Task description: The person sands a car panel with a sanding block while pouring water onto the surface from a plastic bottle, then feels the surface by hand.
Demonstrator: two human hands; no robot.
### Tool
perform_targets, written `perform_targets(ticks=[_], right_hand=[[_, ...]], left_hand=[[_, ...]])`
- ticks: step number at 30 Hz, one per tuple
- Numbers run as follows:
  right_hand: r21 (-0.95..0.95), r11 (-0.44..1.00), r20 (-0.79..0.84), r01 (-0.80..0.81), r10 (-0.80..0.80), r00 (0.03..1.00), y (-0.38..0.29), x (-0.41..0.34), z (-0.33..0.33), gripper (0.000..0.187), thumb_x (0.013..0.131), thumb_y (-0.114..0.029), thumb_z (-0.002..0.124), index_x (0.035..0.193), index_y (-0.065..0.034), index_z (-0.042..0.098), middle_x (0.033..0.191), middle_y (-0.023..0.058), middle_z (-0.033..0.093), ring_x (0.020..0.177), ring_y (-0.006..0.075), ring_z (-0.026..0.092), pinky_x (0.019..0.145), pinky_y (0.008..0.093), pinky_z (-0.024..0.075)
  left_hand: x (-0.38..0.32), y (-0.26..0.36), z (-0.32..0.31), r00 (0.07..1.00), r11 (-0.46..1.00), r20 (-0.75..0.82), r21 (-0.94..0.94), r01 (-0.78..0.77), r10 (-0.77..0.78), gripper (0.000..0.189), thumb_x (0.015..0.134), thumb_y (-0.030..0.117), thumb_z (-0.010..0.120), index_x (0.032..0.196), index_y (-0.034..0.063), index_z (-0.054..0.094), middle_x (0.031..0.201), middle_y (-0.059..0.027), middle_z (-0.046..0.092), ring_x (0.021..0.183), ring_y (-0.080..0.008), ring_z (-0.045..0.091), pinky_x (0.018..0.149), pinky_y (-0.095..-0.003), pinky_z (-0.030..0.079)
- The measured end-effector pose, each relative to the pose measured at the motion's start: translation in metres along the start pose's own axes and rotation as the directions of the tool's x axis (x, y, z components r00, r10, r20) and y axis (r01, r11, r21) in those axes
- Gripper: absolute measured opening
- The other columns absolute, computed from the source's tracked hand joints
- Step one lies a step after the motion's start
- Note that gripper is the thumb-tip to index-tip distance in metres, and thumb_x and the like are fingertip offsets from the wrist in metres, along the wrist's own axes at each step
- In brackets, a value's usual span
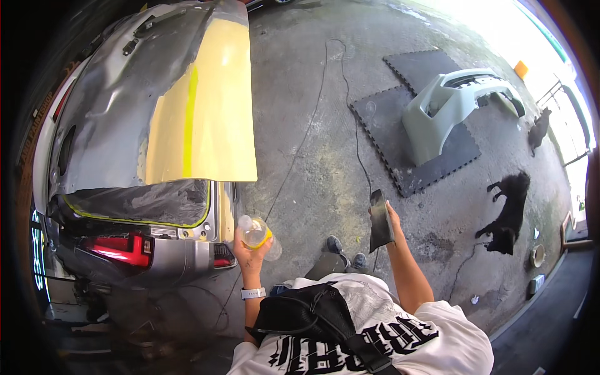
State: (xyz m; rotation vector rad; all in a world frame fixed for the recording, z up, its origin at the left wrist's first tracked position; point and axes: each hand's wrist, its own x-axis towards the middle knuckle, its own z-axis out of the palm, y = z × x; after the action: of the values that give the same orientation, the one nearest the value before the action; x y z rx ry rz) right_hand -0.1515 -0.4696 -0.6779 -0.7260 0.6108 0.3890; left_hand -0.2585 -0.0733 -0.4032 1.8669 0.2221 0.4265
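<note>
My left hand (251,253) is closed around a clear plastic bottle (255,232) with a yellow band, beside the rear corner of a grey car. In my right hand (394,218) is a dark, flat, sheet-like piece (381,222), possibly sandpaper; its material cannot be told. The car's trunk lid (117,93) stands raised at the upper left, grey with a wide yellowish filler-like area (220,103) and a bright yellow-green stripe. Under it, plastic film (140,201) edged with yellow-green tape covers the opening. A red tail light (122,250) sits below the film.
A pale bumper cover (436,112) rests on dark interlocking foam mats (379,126). A thin cable (358,140) runs over the concrete floor. A black dog (508,213) is at the right, with another dark animal (539,129) beyond and a round bowl (538,256) nearby.
</note>
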Motion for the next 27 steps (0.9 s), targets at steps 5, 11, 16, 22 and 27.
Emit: perform_targets(ticks=[5,11,16,22,27], right_hand=[[0.049,0.997,0.012,-0.055,0.055,0.998,-0.049,0.009,0.029,0.054,0.106,-0.049,0.05,0.122,0.0001,0.066,0.107,0.0181,0.075,0.086,0.0294,0.073,0.074,0.0401,0.0606],[0.145,0.986,0.23,-0.088,0.052,0.972,-0.125,0.021,0.059,0.043,0.104,-0.038,0.05,0.119,-0.0002,0.067,0.105,0.0167,0.074,0.089,0.0302,0.073,0.078,0.0438,0.0613],[-0.079,0.997,0.282,-0.023,0.044,0.958,-0.185,0.011,0.131,0.04,0.1,-0.036,0.051,0.116,-0.0026,0.065,0.104,0.016,0.072,0.086,0.0312,0.072,0.077,0.044,0.0608],[-0.366,0.922,0.508,0.124,0.086,0.857,-0.259,0.061,0.171,0.046,0.095,-0.037,0.066,0.123,-0.0009,0.063,0.1,0.0133,0.071,0.082,0.024,0.07,0.073,0.0385,0.0587],[-0.608,0.745,0.706,0.277,0.346,0.618,-0.316,0.044,0.216,0.072,0.076,-0.035,0.091,0.132,0.0,0.061,0.095,0.0097,0.073,0.083,0.0196,0.069,0.078,0.0335,0.0561]], left_hand=[[0.016,-0.038,0.059,0.997,0.999,0.069,-0.032,0.022,-0.019,0.069,0.067,0.01,0.092,0.127,0.0027,0.06,0.113,-0.006,0.069,0.103,-0.0173,0.066,0.094,-0.0351,0.054],[0.046,-0.037,0.13,0.996,0.998,0.072,0.013,-0.055,0.054,0.07,0.066,0.013,0.092,0.128,0.0025,0.061,0.116,-0.0116,0.071,0.107,-0.0231,0.069,0.094,-0.0372,0.055],[0.08,-0.03,0.197,0.988,0.977,0.134,0.187,-0.102,0.078,0.078,0.062,0.014,0.093,0.132,0.004,0.059,0.123,-0.0165,0.069,0.113,-0.0333,0.068,0.099,-0.0407,0.054],[0.108,-0.008,0.301,0.983,0.95,0.14,0.272,-0.154,0.119,0.083,0.065,0.023,0.091,0.138,0.004,0.056,0.131,-0.0188,0.065,0.121,-0.0378,0.062,0.107,-0.0437,0.047],[0.117,0.007,0.337,0.999,0.976,0.032,0.217,-0.007,0.0,0.087,0.067,0.031,0.089,0.142,0.0032,0.053,0.135,-0.0206,0.062,0.129,-0.0379,0.057,0.112,-0.0448,0.041]])
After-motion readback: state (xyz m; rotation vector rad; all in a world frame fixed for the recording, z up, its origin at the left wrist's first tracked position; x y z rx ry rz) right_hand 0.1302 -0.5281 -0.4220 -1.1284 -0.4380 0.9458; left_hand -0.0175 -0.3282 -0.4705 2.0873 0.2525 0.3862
